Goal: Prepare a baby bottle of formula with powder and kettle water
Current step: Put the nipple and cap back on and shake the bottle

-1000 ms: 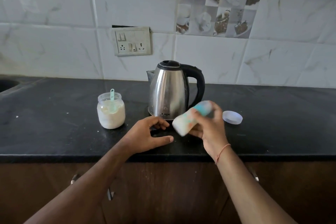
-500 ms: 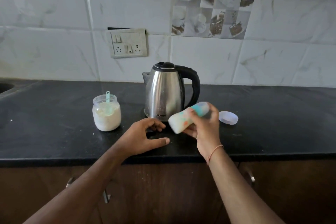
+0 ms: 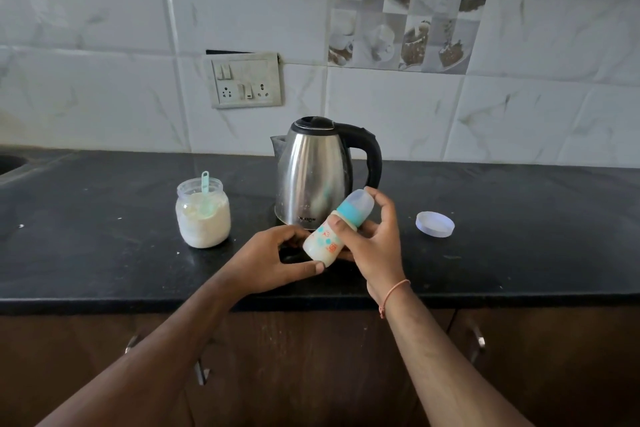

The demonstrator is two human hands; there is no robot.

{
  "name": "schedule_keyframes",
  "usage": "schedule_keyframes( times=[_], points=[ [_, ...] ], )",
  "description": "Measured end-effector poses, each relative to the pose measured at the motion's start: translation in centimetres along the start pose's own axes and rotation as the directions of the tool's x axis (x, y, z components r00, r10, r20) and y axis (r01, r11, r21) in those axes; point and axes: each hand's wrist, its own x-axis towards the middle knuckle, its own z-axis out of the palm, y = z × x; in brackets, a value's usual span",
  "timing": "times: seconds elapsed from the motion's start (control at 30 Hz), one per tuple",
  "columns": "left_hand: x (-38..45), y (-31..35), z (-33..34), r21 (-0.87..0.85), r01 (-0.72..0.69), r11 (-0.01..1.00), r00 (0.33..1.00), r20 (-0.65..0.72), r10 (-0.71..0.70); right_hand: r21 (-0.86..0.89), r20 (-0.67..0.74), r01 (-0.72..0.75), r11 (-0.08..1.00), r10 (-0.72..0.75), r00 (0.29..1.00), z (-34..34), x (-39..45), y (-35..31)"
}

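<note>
1. The counter (image 3: 104,253) is a dark slab running left to right, with pale tiles and a socket (image 3: 246,80) on the far wall
2. The kettle (image 3: 313,173) stands upright at the far middle, lid down, handle to the right; I judge it was set back there once its water was poured
3. The jar (image 3: 203,215) of powder sits left of the kettle and well apart from it, open, with a scoop (image 3: 205,184) standing in the powder, so another measure would be within easy reach
4. The bottle (image 3: 334,227) is held in the air just near of the kettle, tilted with its capped top up and to the right; its milky fill suggests powder and water are both in, and the slant looks like part of a shake to mix them
5. The right hand (image 3: 375,239) grips the bottle, thumb across its front and fingers wrapped behind near the teal collar
6. The left hand (image 3: 277,262) is loosely spread with its thumb tip at the bottle's base, seemingly to steady it; I cannot tell if the fingers touch it
7. The lid (image 3: 435,224) lies flat to the right, well apart from the jar
8. Compared with half a second ago, the bottle's base has swung down to meet the left thumb, where there was a gap, and the left hand has closed in on it
</note>
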Motion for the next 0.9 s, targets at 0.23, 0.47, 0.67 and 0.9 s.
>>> schedule_keyframes(
  times=[0.23, 0.47, 0.67, 0.9],
  points=[
    [0.0, 0.3, 0.1, 0.051, 0.037, 0.998, 0.999, 0.012, -0.037, -0.167, 0.089, 0.038, 0.985, -0.023, 0.996, 0.3, -0.1, 0.2],
    [-0.1, 0.7, -0.1, 0.069, 0.019, 0.997, 0.999, 0.036, -0.022, -0.184, 0.369, -0.066, 0.981, 0.132, 0.92, -0.6, 0.6, 0.5],
    [-0.1, 0.6, -0.6, 0.009, -0.03, 1.0, 0.989, 0.145, 0.029, -0.121, 0.41, -0.198, 0.973, 0.23, 0.882, -1.6, 1.2, -0.2],
    [0.1, 0.2, -0.6, -0.081, -0.028, 0.996, 0.985, 0.165, 0.042, -0.13, 0.378, -0.154, 0.979, 0.193, 0.906, -1.5, 1.2, 0.5]
  ],
)
